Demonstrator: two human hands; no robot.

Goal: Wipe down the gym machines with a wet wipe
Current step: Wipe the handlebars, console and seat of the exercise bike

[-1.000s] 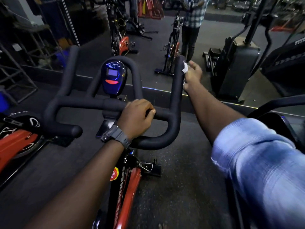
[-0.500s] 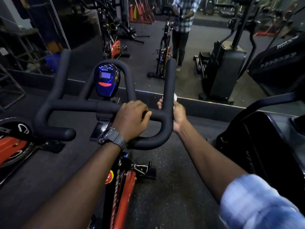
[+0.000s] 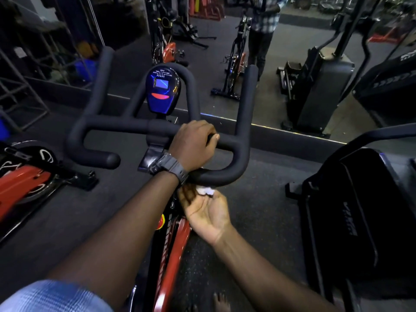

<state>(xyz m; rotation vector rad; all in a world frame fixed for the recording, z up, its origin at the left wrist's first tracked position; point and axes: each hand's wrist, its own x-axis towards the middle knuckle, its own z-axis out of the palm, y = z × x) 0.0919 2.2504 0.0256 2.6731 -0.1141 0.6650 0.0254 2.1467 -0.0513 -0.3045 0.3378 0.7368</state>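
Observation:
A red spin bike stands right in front of me, with black padded handlebars (image 3: 244,122) and a blue console (image 3: 162,91) at their centre. My left hand (image 3: 193,143), a dark watch on its wrist, is wrapped around the crossbar right of the console. My right hand (image 3: 206,210) is palm up under the near right curve of the handlebar. Its fingers press a crumpled white wet wipe (image 3: 205,190) against the bar's underside. The bike's red frame (image 3: 173,248) runs down between my arms.
A wall mirror ahead reflects bikes and a standing person in a checked shirt (image 3: 264,19). A second red bike (image 3: 24,183) sits at the left. A black machine (image 3: 364,210) stands close on the right, an elliptical (image 3: 319,86) behind it. Metal racks (image 3: 22,91) are at far left.
My right hand has drawn the wipe down from the tip of the right upright, along the bar, to beneath the near curve. My left hand has stayed on the crossbar.

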